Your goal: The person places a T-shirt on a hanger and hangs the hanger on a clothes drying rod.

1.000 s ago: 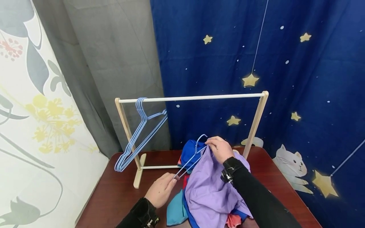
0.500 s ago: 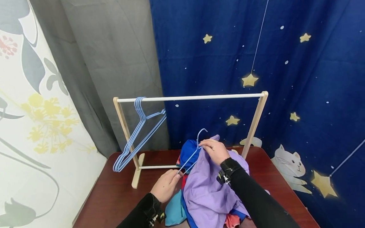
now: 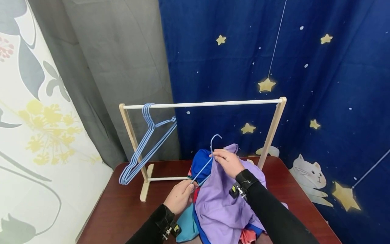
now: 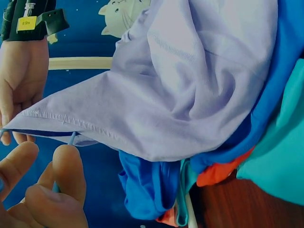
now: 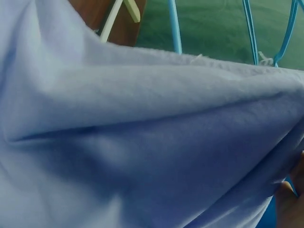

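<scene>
Light-blue clothes hanger (image 3: 202,170) pinched at one end by left hand (image 3: 179,196); edge of lilac garment (image 3: 222,203) pinched by right hand (image 3: 228,163) beside hanger's neck; garment draped over pile of clothes (image 3: 187,225) on reddish-brown table (image 3: 125,211)

Head view downward, 2 wrist close-ups, seemingly sharing purple cloth (image 3: 220,206)
</scene>
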Tool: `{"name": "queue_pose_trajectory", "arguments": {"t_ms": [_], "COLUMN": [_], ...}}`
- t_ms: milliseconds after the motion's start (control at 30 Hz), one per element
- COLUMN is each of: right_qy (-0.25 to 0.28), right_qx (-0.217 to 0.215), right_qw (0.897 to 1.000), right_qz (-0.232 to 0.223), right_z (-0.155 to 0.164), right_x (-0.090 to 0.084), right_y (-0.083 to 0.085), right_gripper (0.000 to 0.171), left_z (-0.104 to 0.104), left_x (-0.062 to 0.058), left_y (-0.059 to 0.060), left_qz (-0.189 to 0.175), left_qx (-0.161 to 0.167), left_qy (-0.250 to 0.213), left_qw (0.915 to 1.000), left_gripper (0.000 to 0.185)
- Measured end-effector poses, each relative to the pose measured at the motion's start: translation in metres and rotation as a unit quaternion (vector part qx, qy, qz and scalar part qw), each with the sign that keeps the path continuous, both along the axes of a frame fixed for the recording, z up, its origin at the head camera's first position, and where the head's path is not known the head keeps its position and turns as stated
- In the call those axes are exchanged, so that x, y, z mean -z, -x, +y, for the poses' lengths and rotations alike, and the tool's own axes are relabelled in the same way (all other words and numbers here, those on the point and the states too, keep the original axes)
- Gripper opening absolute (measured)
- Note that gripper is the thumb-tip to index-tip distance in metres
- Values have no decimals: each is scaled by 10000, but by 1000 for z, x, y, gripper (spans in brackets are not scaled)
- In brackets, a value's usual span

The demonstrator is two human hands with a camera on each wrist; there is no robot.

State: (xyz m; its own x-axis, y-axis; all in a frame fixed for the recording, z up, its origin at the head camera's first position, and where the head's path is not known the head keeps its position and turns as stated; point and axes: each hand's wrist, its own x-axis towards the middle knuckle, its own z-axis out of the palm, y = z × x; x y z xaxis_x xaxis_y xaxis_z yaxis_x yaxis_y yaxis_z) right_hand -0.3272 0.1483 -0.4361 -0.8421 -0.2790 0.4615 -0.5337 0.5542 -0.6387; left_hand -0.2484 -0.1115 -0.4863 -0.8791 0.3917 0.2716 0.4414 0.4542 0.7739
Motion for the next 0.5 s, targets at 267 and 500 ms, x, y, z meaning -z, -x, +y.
{"name": "queue_pose_trajectory", "arguments": {"t_ms": [267, 500], "right_qy": [-395, -844], "right_qx": [-311, -43], "right_qw": [9976, 9896], "right_qz": [466, 1161], "right_z": [-11, -17], "right_x": [0, 0], "right_y": [0, 4], "right_gripper": [21, 17], "left_z": [4, 10], "left_x": [2, 3], "left_y": [3, 6], "left_qz": [-293, -319], "left_qx": [56, 156], "left_qy": [-70, -82], "left_qw": [9995, 9993], "left_gripper": [28, 24]}}
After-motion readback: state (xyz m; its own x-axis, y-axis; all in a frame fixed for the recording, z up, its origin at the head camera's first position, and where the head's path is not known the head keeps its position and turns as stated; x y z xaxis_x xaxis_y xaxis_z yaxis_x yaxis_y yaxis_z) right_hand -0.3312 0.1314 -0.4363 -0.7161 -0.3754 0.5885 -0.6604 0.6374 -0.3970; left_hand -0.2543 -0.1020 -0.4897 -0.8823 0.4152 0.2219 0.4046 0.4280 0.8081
